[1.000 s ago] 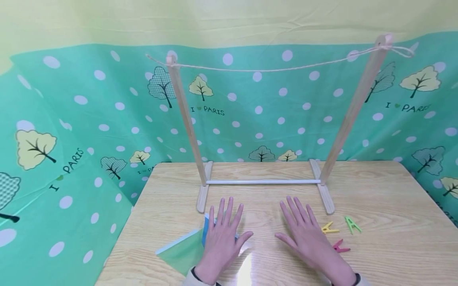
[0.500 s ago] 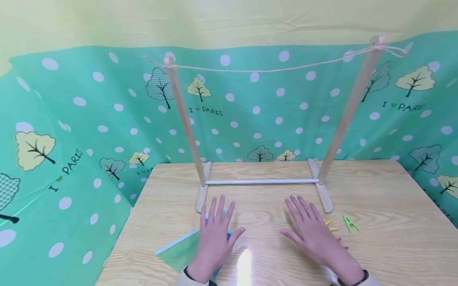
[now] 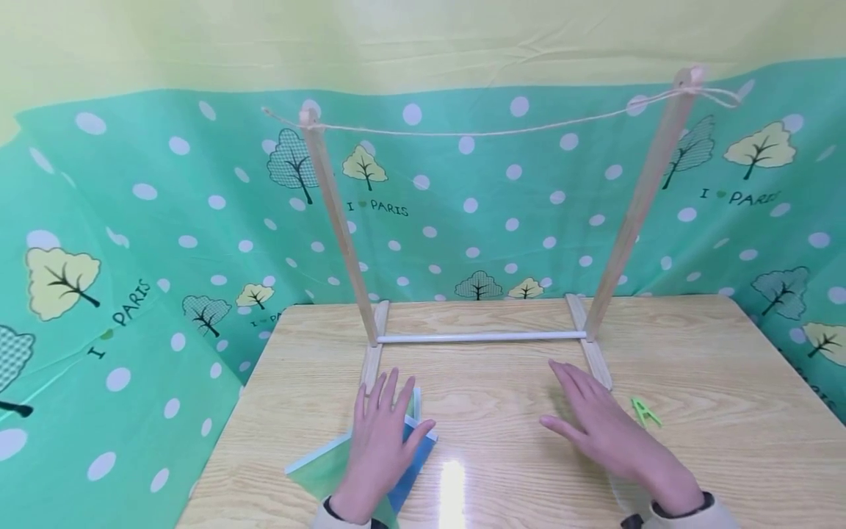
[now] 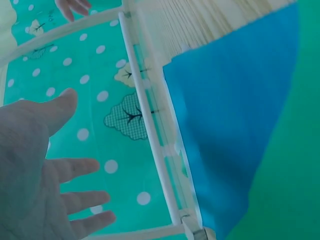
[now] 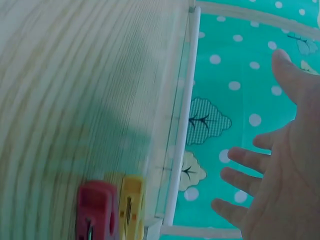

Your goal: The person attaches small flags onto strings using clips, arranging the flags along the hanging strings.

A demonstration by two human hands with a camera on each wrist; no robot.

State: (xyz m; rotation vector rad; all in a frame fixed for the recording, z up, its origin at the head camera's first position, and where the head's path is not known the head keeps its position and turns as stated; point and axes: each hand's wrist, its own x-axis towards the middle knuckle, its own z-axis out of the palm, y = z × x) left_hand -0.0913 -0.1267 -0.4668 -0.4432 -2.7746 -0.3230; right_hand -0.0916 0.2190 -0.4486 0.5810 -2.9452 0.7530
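Likely pre-grasp: I am hovering left hand (image 3: 380,447) above blue cloth (image 4: 230,110), right hand (image 3: 600,432) near clothespins (image 5: 97,207), fingers (image 4: 84,201) loose, empty; next move probably needs pinching.

Site appears to be a cloth-lined booth, premises type undetermined: tree-printed green curtain (image 3: 456,220) spans the frame's middle and both sides, behind a wood-grain bench (image 3: 492,389) at lower centre.

Both grips bare: left grip (image 3: 381,444), right grip (image 3: 603,428); slim fingers, tapering slightly. Left sleeve (image 3: 333,521): pale greyish-beige, plain, little visible at lower edge of head view. Right sleeve (image 3: 702,520): same shade, more visible. Narrow black band (image 3: 709,502) borders each sleeve at the wrist. Small dark piece (image 3: 632,522) beside right sleeve; nature unclear.
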